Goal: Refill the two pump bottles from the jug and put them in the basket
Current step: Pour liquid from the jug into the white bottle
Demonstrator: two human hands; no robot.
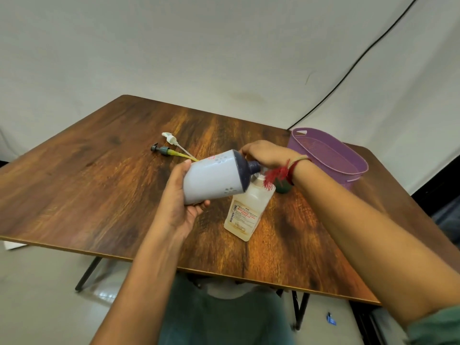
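Centre frame, the left hand (179, 205) wraps thumb and fingers round the base of a pale grey bottle (214, 179), tipped with its dark neck over the clear labelled bottle (246, 215) standing on the wooden table (87, 175). The right hand (268, 155) curls at both necks; its grip is hidden. The purple basket (348, 181) sits right; a white pump head (170, 138) and a dark pump head (161, 148) lie upper left

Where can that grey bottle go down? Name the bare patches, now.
Wide bare table left of the two pumps, and the near strip before the clear bottle. Crowded: between clear bottle, green object and basket, where the grey bottle is held.
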